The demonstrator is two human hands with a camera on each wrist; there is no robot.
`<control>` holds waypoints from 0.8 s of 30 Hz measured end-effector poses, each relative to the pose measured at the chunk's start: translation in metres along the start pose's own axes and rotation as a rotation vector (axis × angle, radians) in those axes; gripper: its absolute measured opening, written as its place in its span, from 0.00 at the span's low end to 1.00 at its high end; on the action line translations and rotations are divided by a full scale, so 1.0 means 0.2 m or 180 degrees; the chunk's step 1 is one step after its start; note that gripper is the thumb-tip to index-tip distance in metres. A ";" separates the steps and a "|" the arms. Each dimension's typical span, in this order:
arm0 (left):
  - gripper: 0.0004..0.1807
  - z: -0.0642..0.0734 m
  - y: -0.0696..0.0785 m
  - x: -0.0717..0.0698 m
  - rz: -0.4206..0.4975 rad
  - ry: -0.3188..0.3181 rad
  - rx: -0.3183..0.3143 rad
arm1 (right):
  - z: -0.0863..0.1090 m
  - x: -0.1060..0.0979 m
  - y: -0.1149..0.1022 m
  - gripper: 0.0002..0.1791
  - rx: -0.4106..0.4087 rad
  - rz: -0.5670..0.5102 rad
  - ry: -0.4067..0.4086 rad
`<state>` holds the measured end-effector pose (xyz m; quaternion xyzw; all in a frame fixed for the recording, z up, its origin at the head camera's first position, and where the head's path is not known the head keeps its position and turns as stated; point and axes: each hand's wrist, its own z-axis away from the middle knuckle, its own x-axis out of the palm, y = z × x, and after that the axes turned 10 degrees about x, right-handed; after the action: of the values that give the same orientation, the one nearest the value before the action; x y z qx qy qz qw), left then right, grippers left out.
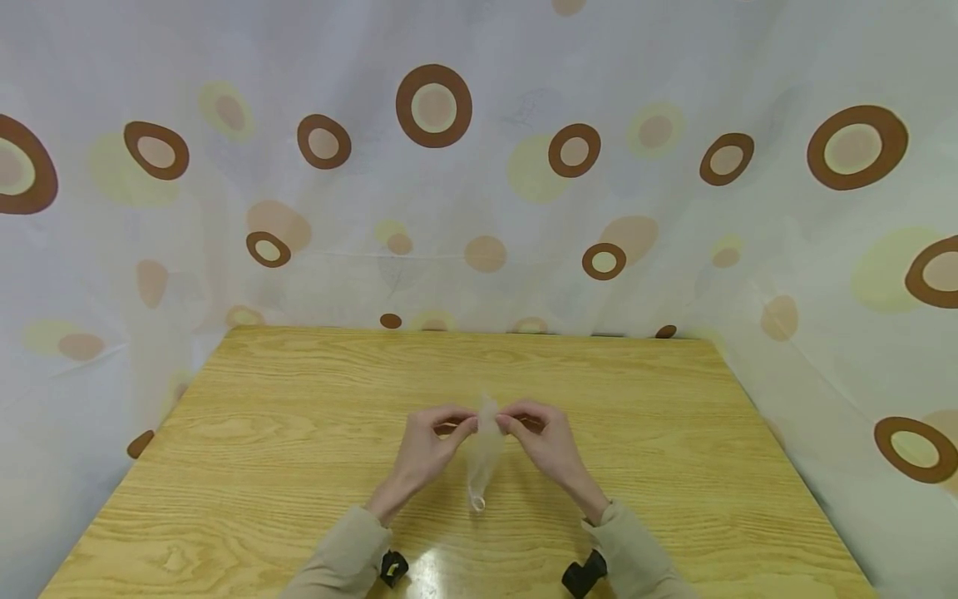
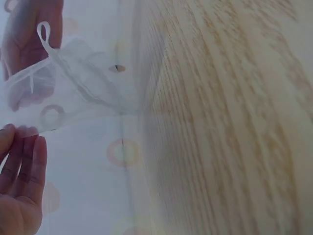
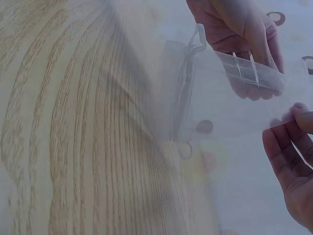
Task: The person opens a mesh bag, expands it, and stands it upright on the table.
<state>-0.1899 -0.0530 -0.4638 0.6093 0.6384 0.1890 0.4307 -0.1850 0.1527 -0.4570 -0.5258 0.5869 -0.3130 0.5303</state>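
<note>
Gently handle the sheer white pouch [image 1: 486,453], held over the wooden table [image 1: 284,474] about midway from side to side, between the left hand [image 1: 427,448] and the right hand [image 1: 550,441]. Probably a matter of working the thin edge with the fingertips, so roll the layers lightly against each other rather than tug. Pull evenly from both sides; beware of snagging the mesh with a nail or stretching one side out of line. Mind the pale loop [image 1: 477,503] at the end nearer the body, and leave it free to avoid a tangle.

See-through and thin, whitish, lightly creased, narrow from above yet much broader from the wrist views. Banded by a gathered strip [image 3: 183,88] next to the loop; likely soft and quick to crumple. Sheer enough to show fingers and the patterned curtain [image 1: 464,195] straight through. Too unclear to tell: contact between the loop end and the table, and any gap between the layers.

Next, check the grips. From the left hand, a pinch of thumb and forefinger on the far end of the pouch; from the right hand, a matching pinch just opposite. Not fisted but loosely bent, the other fingers.

Farther out, note beige sleeves [image 1: 344,553], black wrist pieces [image 1: 580,576], and beyond the table that same curtain, pale with brown rings
</note>
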 end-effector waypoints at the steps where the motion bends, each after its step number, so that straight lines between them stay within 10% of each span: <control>1: 0.06 0.00 0.00 0.00 0.0002 0.0035 -0.0022 | 0.00 -0.01 0.00 0.05 -0.0017 0.0021 0.0013; 11: 0.06 0.00 0.00 -0.03 -0.0011 0.0177 0.0150 | 0.00 -0.05 0.00 0.05 -0.0246 0.0054 0.0048; 24: 0.07 -0.02 -0.03 -0.06 -0.0497 -0.0419 0.1183 | 0.00 -0.06 0.02 0.04 -0.0518 0.0106 -0.0043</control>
<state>-0.1990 -0.0636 -0.4626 0.6380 0.6780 -0.0062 0.3650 -0.1883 0.1643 -0.4571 -0.5594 0.6154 -0.2518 0.4949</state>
